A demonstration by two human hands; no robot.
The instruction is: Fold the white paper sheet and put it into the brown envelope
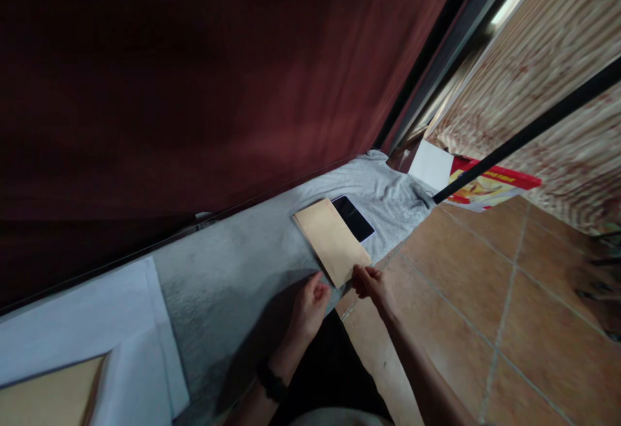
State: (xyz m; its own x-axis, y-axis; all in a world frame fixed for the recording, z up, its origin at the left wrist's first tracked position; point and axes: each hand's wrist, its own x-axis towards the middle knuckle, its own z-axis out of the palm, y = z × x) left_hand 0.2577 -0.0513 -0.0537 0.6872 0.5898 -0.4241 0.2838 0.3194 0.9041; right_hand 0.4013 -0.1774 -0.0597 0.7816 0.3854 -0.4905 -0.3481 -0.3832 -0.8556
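Observation:
A tan paper envelope (332, 238), which may be a thin stack, lies on the grey cloth-covered ledge. My right hand (367, 282) pinches its near right corner. Just left of the envelope's near edge is my left hand (313, 303), its fingers curled in and nothing visible between them. A dark band circles my left wrist. Partly under the envelope's far right side sits a phone (355, 218) with a black screen.
White paper sheets (72, 316) and another tan piece (53, 394) lie at the left. A dark red panel (194, 90) rises behind the ledge. To the right are a black pole (524, 132), a red and yellow box (490, 183) and brown floor tiles (460, 271).

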